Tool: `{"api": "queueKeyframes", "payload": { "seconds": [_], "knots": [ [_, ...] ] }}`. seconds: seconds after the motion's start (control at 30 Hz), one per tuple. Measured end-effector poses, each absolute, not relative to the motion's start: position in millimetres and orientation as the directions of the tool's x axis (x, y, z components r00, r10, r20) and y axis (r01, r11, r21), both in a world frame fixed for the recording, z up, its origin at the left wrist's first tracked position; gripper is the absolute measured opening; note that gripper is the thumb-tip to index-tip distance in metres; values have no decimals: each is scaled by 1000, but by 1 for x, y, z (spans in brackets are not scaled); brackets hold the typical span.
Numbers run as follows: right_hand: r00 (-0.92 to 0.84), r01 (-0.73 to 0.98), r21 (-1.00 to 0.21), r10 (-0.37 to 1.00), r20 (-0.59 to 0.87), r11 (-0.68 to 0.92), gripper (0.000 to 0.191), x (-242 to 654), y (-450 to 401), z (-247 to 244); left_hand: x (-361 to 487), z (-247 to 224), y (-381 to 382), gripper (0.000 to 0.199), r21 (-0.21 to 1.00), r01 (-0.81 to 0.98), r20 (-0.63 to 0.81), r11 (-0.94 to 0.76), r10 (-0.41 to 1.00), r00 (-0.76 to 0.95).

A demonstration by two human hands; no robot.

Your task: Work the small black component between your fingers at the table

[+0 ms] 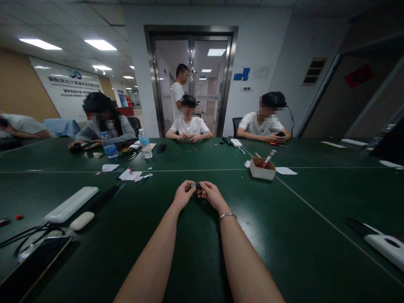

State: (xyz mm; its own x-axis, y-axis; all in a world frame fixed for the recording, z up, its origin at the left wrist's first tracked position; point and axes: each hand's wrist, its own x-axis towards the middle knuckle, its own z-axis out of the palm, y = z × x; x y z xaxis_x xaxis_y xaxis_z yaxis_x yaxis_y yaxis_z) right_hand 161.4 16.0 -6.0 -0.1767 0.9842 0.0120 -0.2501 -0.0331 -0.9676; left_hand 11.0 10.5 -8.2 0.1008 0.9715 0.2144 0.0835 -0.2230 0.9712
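Note:
Both my hands meet over the middle of the green table (pixel 202 252). Between their fingertips is a small black piece with a light, metallic-looking end (pixel 198 186); its exact kind is too small to make out. My left hand (pixel 184 195) pinches the lighter end with thumb and fingers. On the dark end, my right hand (pixel 213 195) is closed, its lower fingers curled under. The fingers hide part of the piece. A silver bracelet (pixel 227 216) circles my right wrist.
Left of me lie a white power bank (pixel 72 204), a white oval case (pixel 82 221), cables and a phone (pixel 34 269). A small box (pixel 262 172) holding tools stands ahead right. Water bottles (pixel 145 145) and seated people (pixel 188 124) are across the table.

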Motion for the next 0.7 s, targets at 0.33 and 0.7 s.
{"api": "queueKeyframes", "payload": {
  "seconds": [0.33,0.7],
  "knots": [
    [-180,-234,-971,984,0,-42,30,161,16,-7,11,-9,11,26,973,81,210,-215,975,70],
    [-185,-224,-974,983,4,-38,32,161,16,-7,13,-7,11,25,978,119,170,-173,985,33]
  ]
}}
